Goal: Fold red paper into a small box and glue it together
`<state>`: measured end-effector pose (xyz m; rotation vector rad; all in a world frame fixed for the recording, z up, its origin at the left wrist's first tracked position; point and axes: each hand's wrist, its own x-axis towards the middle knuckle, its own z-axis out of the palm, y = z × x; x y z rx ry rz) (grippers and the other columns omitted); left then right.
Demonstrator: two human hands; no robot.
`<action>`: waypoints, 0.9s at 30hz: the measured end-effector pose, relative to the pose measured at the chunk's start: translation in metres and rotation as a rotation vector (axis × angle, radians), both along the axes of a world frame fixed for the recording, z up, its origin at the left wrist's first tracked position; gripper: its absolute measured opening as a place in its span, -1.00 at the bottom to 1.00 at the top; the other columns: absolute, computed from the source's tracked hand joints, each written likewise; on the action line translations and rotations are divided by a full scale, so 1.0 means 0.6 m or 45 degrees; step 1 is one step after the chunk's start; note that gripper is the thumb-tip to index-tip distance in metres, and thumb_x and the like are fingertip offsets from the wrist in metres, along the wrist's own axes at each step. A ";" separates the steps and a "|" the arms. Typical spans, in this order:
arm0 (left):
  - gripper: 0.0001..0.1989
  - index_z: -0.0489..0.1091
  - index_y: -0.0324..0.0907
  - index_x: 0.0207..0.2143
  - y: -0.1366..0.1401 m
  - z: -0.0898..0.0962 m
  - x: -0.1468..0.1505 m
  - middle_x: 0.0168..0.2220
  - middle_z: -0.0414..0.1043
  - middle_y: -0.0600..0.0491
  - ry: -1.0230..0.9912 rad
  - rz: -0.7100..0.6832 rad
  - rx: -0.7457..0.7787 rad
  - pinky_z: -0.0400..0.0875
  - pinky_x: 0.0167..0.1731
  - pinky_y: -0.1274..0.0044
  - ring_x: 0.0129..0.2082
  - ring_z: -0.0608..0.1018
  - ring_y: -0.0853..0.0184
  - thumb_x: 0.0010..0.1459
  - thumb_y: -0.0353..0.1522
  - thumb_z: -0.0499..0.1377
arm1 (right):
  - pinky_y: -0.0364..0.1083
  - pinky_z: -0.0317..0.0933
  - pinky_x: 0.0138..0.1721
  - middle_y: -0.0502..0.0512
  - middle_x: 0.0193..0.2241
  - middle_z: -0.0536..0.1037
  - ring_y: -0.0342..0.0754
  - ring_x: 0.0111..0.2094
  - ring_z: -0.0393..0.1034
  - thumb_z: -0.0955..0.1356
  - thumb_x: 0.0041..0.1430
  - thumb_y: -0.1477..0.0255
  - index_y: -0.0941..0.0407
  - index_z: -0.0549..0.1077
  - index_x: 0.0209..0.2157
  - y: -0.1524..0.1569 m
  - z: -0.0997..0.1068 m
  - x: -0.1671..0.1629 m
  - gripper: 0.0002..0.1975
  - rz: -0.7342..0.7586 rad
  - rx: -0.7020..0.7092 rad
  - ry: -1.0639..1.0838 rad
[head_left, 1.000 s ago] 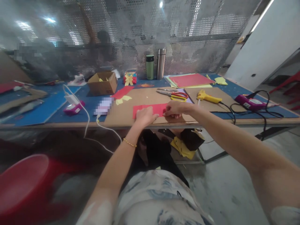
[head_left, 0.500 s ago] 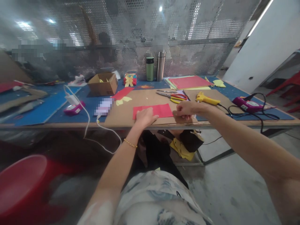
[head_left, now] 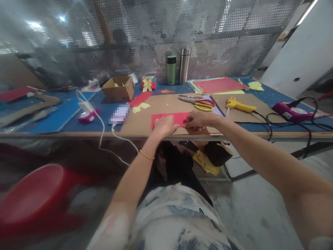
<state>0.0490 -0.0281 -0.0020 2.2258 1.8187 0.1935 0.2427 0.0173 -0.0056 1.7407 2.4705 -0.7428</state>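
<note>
1. Left hand (head_left: 164, 126) — palm down on the red paper (head_left: 181, 117), fingers laid out loosely, holding nothing that I can see. A yellow bracelet (head_left: 147, 155) circles the wrist behind it.
2. Right hand (head_left: 199, 119): fingers curled, tips at the paper's right end. From my end of the feed I cannot tell whether they pinch the edge or only touch it.
3. The red paper lies partly under the left hand and runs across to the right hand's fingertips, on brown cardboard (head_left: 140, 125).
4. Just beyond the right hand I record scissors (head_left: 201, 103) with red and yellow handles. To that hand's right lies a yellow glue gun (head_left: 241, 105), well apart from the fingers.
5. Beyond and left of the left hand I note yellow scraps (head_left: 140, 107), a red strip (head_left: 142, 99) and, farther off, an open box (head_left: 118, 93).
6. Far ahead of both hands stand a green bottle (head_left: 171, 72) and a silver bottle (head_left: 185, 67), both upright — the silver one taller.
7. Far ahead of the right hand, to its right, I log a pile of coloured sheets (head_left: 220, 85), red uppermost.
</note>
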 end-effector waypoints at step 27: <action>-0.79 0.50 -0.23 -0.10 -0.037 -0.038 -0.115 -0.08 0.59 -0.28 0.328 0.154 0.604 0.36 -0.04 0.21 -0.05 0.56 -0.04 0.34 -0.44 0.08 | -0.16 0.15 -0.53 -0.03 -0.68 0.44 -0.16 -0.64 0.33 0.46 0.26 0.07 0.10 0.44 -0.53 0.005 -0.010 0.008 -0.56 -0.010 0.016 0.049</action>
